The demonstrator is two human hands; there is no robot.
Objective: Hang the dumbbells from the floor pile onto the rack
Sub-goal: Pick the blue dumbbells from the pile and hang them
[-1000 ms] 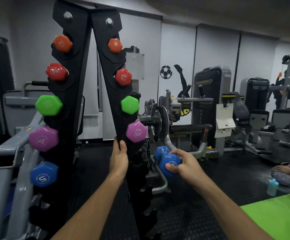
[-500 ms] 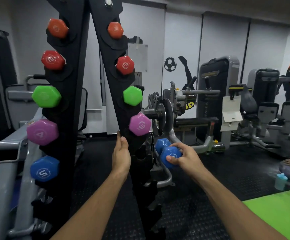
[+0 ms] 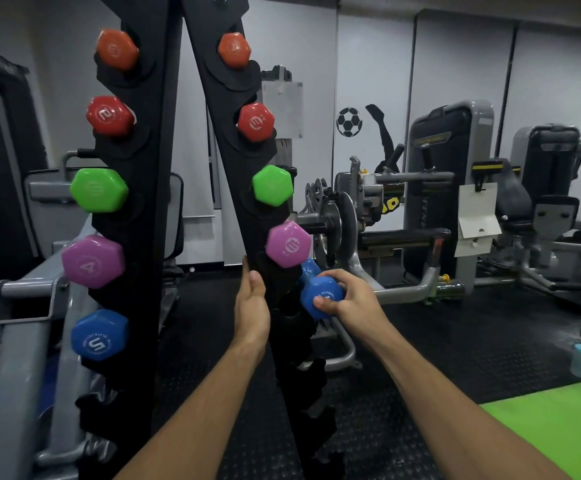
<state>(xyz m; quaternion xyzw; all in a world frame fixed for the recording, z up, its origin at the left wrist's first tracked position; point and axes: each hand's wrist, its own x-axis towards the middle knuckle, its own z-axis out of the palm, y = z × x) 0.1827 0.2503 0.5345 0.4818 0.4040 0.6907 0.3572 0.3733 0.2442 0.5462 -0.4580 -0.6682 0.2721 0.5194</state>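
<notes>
Nearest me lie black studded rubber floor (image 3: 420, 358) and one green mat (image 3: 559, 427). My left hand (image 3: 251, 311) grips the edge of the black dumbbell rack (image 3: 164, 237)'s right upright; my right hand (image 3: 346, 297) curls round one blue dumbbell (image 3: 318, 294), held just under the purple head, against an empty cradle. I count nine hexagonal heads hung: two orange, two red, two green, two purple, one blue. Beyond stand grey weight machines (image 3: 448, 174) and a white wall with one football sticker (image 3: 349, 121).
</notes>
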